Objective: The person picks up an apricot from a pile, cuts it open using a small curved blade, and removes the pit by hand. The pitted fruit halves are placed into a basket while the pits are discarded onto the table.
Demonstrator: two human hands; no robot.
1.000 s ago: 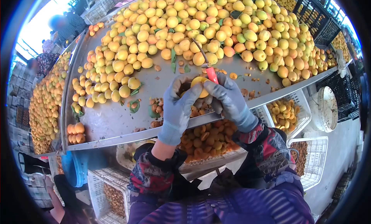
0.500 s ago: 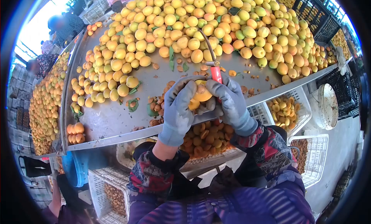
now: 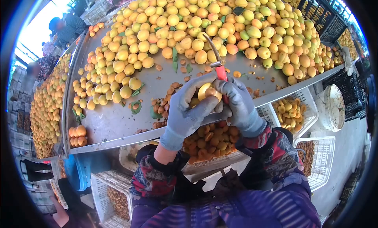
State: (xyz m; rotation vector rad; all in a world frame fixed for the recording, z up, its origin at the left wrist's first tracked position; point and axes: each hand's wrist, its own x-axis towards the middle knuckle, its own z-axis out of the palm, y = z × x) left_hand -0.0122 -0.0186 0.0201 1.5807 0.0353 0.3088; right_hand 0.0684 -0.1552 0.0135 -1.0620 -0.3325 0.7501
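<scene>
A split apricot (image 3: 208,92) sits between two grey-gloved hands just above the near edge of the steel table (image 3: 114,121), its cut face now turned up where half a second ago its rounded skin showed. The left hand (image 3: 185,112) closes around it from below; the right hand (image 3: 236,104) grips one red-handled knife (image 3: 217,64), blade pointing into the heap of apricots (image 3: 220,27) beyond, too many to count. Below the table edge, a tray of halved fruit (image 3: 210,139); two white crates (image 3: 293,112) stand right of it.
</scene>
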